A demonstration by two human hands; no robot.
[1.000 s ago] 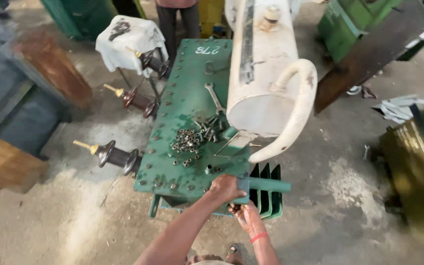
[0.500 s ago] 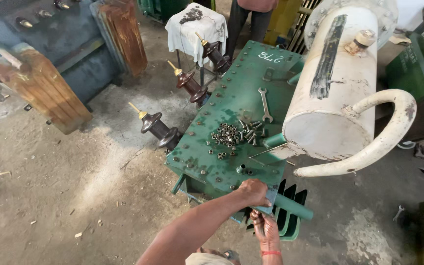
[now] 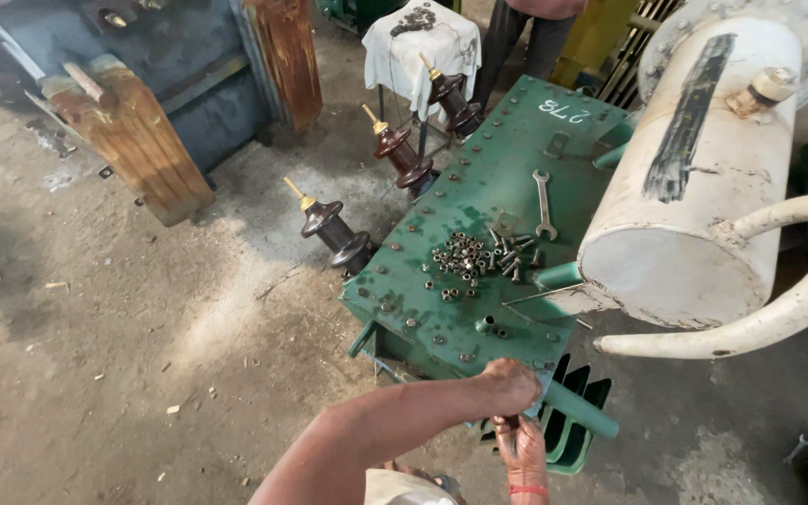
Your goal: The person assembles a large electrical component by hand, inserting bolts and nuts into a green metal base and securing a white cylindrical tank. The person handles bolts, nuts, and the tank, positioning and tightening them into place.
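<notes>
The left hand (image 3: pixel 512 385) is curled over the near edge of the green lid (image 3: pixel 507 206), fingers closed on its rim. Just below, the right hand (image 3: pixel 521 444) grips something small and hidden. Loose nuts (image 3: pixel 465 257) and a spanner (image 3: pixel 543 204) lie farther up the lid.

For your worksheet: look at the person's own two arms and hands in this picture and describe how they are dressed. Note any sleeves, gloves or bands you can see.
Both hands are bare, with no gloves. The left forearm shows no sleeve along the whole length in view. The left hand has no ring or band that can be seen. The right hand comes up from the bottom edge, and a thin red band circles its wrist. No watch shows.
</notes>
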